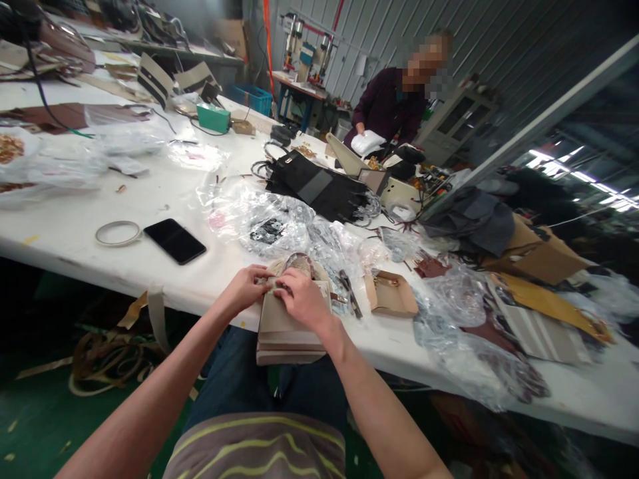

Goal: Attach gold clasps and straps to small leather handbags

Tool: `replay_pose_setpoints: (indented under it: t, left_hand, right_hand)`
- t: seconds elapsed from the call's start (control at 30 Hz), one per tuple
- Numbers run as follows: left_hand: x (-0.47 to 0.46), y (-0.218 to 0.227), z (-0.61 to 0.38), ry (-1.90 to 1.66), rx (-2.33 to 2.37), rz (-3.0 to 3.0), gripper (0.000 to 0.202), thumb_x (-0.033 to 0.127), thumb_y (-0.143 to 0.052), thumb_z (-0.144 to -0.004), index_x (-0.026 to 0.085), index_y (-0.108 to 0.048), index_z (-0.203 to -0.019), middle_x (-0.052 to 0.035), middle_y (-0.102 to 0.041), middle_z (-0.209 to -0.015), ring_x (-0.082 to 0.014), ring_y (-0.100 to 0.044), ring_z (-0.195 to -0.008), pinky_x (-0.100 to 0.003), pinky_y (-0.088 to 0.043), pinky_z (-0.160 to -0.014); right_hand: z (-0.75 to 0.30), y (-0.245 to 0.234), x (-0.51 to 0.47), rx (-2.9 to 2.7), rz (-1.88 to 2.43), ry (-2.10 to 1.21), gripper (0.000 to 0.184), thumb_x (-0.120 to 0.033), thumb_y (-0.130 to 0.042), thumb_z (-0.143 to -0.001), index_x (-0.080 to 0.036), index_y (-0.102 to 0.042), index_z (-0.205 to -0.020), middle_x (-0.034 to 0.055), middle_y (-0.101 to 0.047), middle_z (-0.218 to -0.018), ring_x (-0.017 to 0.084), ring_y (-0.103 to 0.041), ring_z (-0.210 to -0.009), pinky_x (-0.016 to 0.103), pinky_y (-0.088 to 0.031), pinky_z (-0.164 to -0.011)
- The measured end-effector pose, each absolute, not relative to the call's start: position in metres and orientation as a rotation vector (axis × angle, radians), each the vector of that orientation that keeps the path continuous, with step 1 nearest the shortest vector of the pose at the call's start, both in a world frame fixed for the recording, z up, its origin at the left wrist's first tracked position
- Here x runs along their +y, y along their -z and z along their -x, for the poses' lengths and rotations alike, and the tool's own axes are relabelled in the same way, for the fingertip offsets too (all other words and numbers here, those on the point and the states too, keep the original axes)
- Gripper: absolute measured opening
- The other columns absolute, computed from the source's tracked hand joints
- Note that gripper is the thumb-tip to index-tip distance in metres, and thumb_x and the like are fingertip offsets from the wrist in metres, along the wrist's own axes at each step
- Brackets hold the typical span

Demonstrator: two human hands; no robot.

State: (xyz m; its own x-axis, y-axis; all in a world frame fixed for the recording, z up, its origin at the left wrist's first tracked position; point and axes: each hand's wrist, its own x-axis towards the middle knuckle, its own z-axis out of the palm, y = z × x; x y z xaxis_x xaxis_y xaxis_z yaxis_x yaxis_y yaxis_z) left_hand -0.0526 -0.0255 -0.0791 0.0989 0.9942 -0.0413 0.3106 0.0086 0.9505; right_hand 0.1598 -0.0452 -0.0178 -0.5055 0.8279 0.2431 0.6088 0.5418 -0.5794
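A beige handbag (292,326) lies at the table's near edge, its layered lower end jutting over the side. Its curved handle (301,261) shows just beyond my fingers. My left hand (249,287) pinches the bag's top left corner with bent fingers. Close beside it, my right hand (303,296) rests over the bag's top edge, fingers curled in and almost meeting the left fingertips. Any small part between the fingertips is hidden. To the right of the bag lie a dark slim tool (350,294) and an open cardboard box (392,303) with small gold-coloured pieces inside.
A black phone (174,241) and a roll of tape (118,233) are on the left. Clear plastic bags (279,223) spread beyond my hands, with black bags (319,186) behind. More plastic (464,332) covers the right side. Across the table stands a person (389,106) holding a white packet.
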Motion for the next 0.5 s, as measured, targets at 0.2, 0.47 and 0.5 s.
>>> replay_pose_setpoints:
  t: [0.2, 0.47, 0.5]
  left_hand:
    - [-0.0281, 0.0756, 0.0543, -0.945, 1.37, -1.455, 0.049, 0.05, -0.079, -0.074, 0.02, -0.092, -0.11, -0.0171, -0.074, -0.146, -0.0365, -0.078, -0.109, -0.044, -0.065, -0.092]
    - [-0.0285, 0.0747, 0.055, -0.93, 1.364, -1.442, 0.054, 0.057, -0.081, -0.074, 0.019, -0.092, -0.111, -0.0188, -0.072, -0.148, -0.0372, -0.078, -0.106, -0.046, -0.065, -0.09]
    - [-0.0283, 0.0749, 0.0552, -0.928, 1.368, -1.444, 0.054, 0.058, -0.081, -0.075, 0.019, -0.092, -0.111, -0.0193, -0.072, -0.149, -0.0376, -0.078, -0.107, -0.047, -0.065, -0.091]
  right_hand:
    - [-0.1644, 0.0174, -0.0417, -1.938, 1.136, -0.769, 0.025, -0.016, -0.063, -0.106, -0.023, -0.086, -0.11, 0.0056, -0.084, -0.111, 0.022, -0.078, -0.105, 0.033, -0.058, -0.096]
    - [-0.1584, 0.0235, -0.0476, -1.87, 1.21, -0.956, 0.022, -0.023, -0.077, -0.098, -0.025, -0.083, -0.12, 0.0017, -0.086, -0.097, 0.022, -0.081, -0.089, 0.032, -0.062, -0.087]
    - [-0.1579, 0.024, -0.0476, -1.862, 1.205, -0.968, 0.016, -0.024, -0.077, -0.099, -0.025, -0.085, -0.113, 0.0026, -0.086, -0.099, 0.022, -0.082, -0.09, 0.032, -0.062, -0.086]
